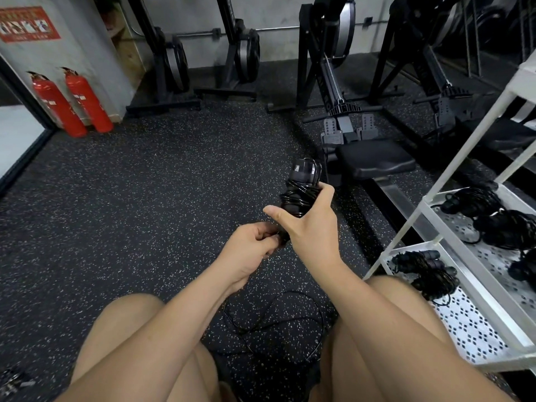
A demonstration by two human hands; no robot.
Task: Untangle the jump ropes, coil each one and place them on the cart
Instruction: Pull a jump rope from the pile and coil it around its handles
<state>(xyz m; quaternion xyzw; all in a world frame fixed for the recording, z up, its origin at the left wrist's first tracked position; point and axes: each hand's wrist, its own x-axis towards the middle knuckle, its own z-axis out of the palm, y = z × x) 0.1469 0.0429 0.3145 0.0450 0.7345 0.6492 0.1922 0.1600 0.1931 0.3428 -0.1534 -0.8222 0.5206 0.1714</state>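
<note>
Several coiled ropes (504, 227) on cart (475, 329), right of frame. We see right hand (309, 227) grip round part-wound jump rope (300, 195), left hand (253, 245) pinching its cord; loose tail (290, 292) on floor, unwound.

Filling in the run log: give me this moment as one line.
stage: coiling | right hand: grips wound jump rope | left hand: pinches its cord | loose cord: on floor | cart: holds coiled ropes

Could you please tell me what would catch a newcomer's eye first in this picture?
First, the black jump rope wound around its handles at centre, gripped by the right hand while the left hand pinches its cord below. Next, the white cart at right with more coiled ropes on its shelves, and two red fire extinguishers at left.
</note>
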